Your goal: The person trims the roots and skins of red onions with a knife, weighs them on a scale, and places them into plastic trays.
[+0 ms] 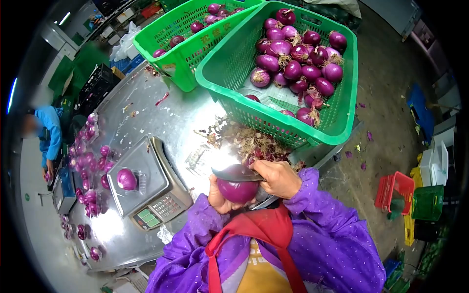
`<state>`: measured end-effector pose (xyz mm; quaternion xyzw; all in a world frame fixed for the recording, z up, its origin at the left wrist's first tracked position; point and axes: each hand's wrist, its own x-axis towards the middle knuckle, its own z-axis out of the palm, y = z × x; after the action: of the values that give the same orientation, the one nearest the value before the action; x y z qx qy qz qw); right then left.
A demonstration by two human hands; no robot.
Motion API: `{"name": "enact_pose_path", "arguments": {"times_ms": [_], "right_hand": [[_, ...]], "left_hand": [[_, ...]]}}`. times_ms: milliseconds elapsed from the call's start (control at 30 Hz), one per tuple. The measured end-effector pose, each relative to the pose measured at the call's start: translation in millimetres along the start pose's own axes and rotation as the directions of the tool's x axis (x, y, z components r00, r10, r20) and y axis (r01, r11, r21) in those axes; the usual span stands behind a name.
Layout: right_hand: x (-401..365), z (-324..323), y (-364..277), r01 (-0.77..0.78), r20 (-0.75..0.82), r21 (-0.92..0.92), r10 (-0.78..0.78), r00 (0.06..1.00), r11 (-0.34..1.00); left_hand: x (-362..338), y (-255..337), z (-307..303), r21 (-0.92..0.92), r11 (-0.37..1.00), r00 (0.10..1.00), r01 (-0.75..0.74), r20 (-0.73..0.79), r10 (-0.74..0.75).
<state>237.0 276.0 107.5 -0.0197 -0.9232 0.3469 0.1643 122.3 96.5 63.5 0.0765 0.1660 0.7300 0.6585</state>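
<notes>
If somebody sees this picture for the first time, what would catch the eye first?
First, the red onion held in the left hand low in the middle, with the knife in the right hand laid across its top. Next, the big green basket of red onions just behind, and the scale to the left carrying a single onion.

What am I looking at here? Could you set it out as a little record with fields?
Left hand: grip closed round a red onion
Right hand: holds a knife, blade at the onion's top
Scale: on the metal table, a single onion on its pan
Near basket: green, many red onions inside
Far basket: green, onions inside too
Trimmings: skins and roots heaped before the near basket
Other person: in blue, far left
</notes>
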Motion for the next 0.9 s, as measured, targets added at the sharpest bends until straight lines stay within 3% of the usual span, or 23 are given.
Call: {"name": "enact_pose_path", "arguments": {"times_ms": [100,167,233,267,367,433,467,500,567,633,700,767,833,900], "right_hand": [[-22.2,11.2,26.0,-0.088,-0.011,0.051,0.089,0.996,0.995],[-44.6,12.5,37.1,-0.197,-0.002,0.110,0.199,0.980,0.974],[-49.3,8.9,31.0,-0.216,-0.051,0.142,0.225,0.973,0.966],[-47.0,6.1,27.8,-0.243,-0.067,0.145,0.255,0.965,0.959],[-44.5,8.1,28.7,-0.250,-0.164,0.164,0.277,0.947,0.954],[-48.1,18.3,38.7,-0.328,-0.140,0.198,0.358,0.923,0.924],[-50.3,25.6,44.0,-0.277,-0.184,0.233,0.322,0.929,0.932],[-53.9,26.4,47.1,-0.346,-0.114,0.220,0.376,0.919,0.912],[-56.5,30.5,46.0,-0.375,-0.076,0.216,0.399,0.914,0.901],[-61.3,36.4,49.1,-0.420,-0.014,0.218,0.433,0.901,0.881],[-64.9,43.0,58.5,-0.422,0.012,0.217,0.430,0.903,0.880],[-58.4,41.8,52.0,-0.473,0.065,0.222,0.471,0.880,0.853],[-53.4,42.9,49.9,-0.495,0.091,0.225,0.487,0.869,0.840],[-49.7,48.9,52.8,-0.485,0.098,0.231,0.476,0.874,0.843]], "left_hand": [[3.1,-3.8,3.0,-0.155,0.981,0.992,0.121,-0.016,-0.125],[0.9,-6.5,6.5,-0.195,0.979,0.997,0.061,-0.040,-0.071],[0.2,-5.7,-7.5,-0.246,0.961,0.992,0.128,0.038,-0.122],[-0.6,-6.4,-7.9,-0.298,0.948,0.991,0.112,-0.041,-0.130],[-1.5,-3.5,-8.5,0.011,0.996,0.956,0.087,-0.281,-0.081],[-11.7,-3.2,-12.4,0.165,0.985,0.931,-0.057,-0.349,0.112],[-14.6,0.3,-5.9,0.294,0.944,0.888,-0.148,-0.380,0.258],[-19.9,8.2,-1.2,0.416,0.884,0.831,-0.213,-0.398,0.388],[-46.4,33.4,-3.9,0.685,0.707,0.762,-0.177,-0.359,0.538],[-75.2,57.4,0.0,0.845,0.515,0.619,-0.143,-0.330,0.713],[-105.4,86.7,6.2,0.938,0.344,0.395,0.045,-0.333,0.856],[-139.7,112.9,-20.6,0.981,0.019,0.159,0.192,-0.050,0.986],[-162.1,132.3,-14.9,0.973,0.154,-0.036,0.172,-0.150,0.988],[-182.3,146.9,-36.9,0.959,0.179,-0.176,0.221,-0.141,0.974]]}}
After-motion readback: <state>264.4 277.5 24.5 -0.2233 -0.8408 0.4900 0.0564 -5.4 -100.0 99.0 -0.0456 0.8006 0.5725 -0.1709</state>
